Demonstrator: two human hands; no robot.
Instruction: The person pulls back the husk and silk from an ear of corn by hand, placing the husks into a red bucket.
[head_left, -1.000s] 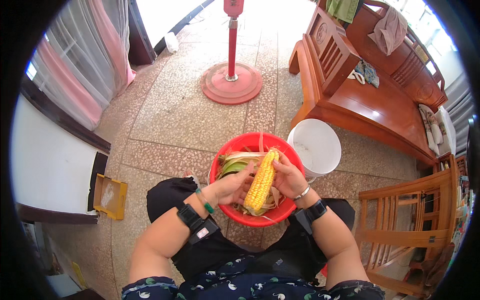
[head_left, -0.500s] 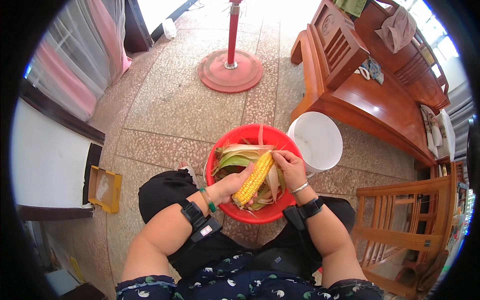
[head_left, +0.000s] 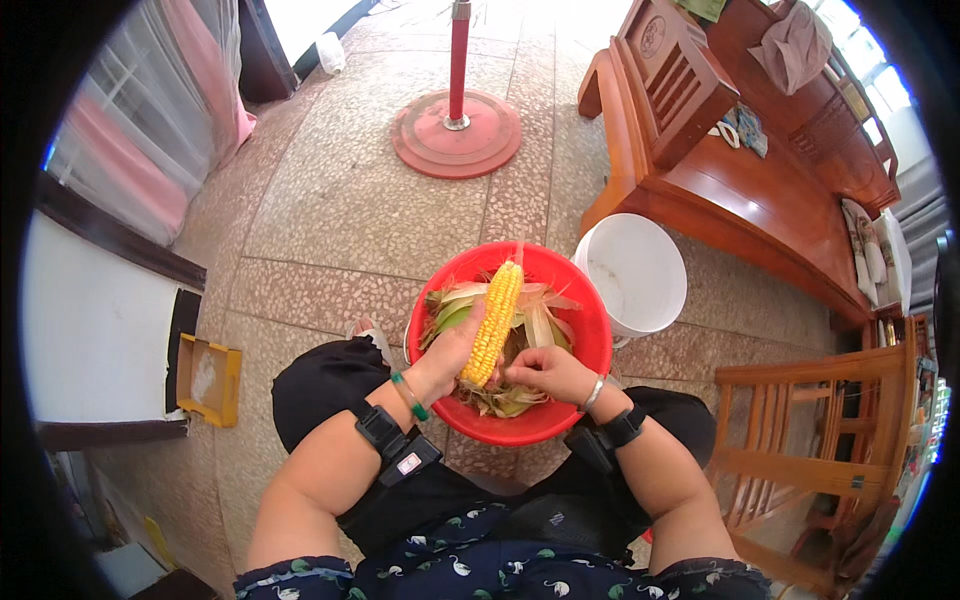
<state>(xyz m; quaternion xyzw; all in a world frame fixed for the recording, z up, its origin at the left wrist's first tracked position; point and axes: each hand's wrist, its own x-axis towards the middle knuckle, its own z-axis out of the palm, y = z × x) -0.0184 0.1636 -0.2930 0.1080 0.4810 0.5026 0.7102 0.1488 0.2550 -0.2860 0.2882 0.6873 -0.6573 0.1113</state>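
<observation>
A husked ear of yellow corn [head_left: 493, 325] stands nearly upright over a red bucket [head_left: 596, 345], its tip pointing away from me. My left hand [head_left: 452, 355] is wrapped around its lower half, thumb along the kernels. Close beside the cob's lower end, my right hand [head_left: 555, 375] is closed in a pinch; whatever lies between its fingertips is too small to make out. Green and pale corn husks [head_left: 540, 325] with brown silk fill the bucket beneath both hands.
A white bucket [head_left: 640, 275] touches or nearly touches the red one on the right. Behind it is a wooden bench [head_left: 740, 215]. A wooden chair [head_left: 810, 430] stands at right, a red round stand base [head_left: 455, 150] ahead, and a yellow box [head_left: 230, 385] at left.
The corn has turned more upright and shifted slightly left. My right hand has moved from the cob's tip down toward its lower end. My left hand keeps its hold.
</observation>
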